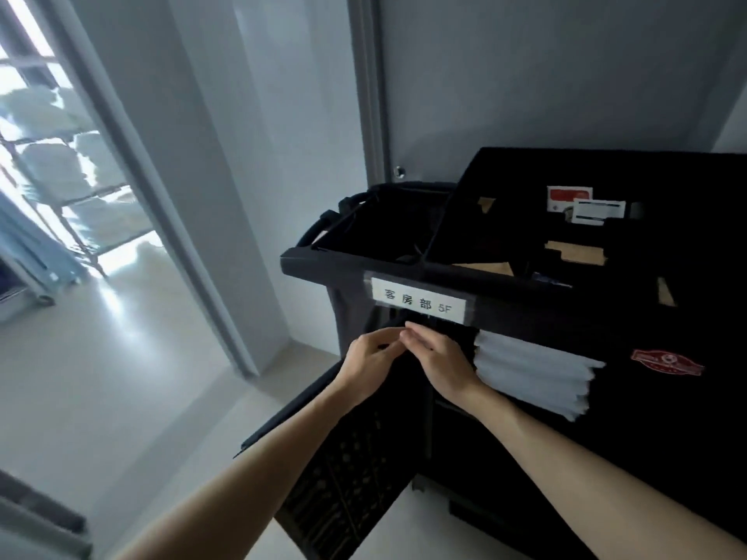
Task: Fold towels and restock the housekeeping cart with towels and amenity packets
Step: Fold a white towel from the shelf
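Bare forearms reach in from the bottom edge, and both hands meet in front of the black plastic housekeeping cart [525, 301], just below its top rim. Fingers [388, 340] of the left hand [370, 367] curl inward toward the fingertips of the right hand [438, 359], which lie straighter and point up and left; the two sets touch or nearly touch, and whether they pinch anything between them cannot be told against the dark opening behind. Just right of the right hand, a stack of folded white towels [533, 373] sits on the cart's shelf, its layered edges facing outward. Above the hands a white paper label [418, 299] printed with characters and "5F" is taped to the cart's front rail. A red oval sticker [667, 362] marks the dark side panel to the right of the towels. On the top tray lie a red-and-white card [569, 197], a white card with a dark stripe [597, 212] and brown cardboard pieces [576, 252]. Left of the cart, a pale tiled floor [121, 377] leads to a doorway where a metal rack holding white linen [68, 163] stands, blurred and overexposed.
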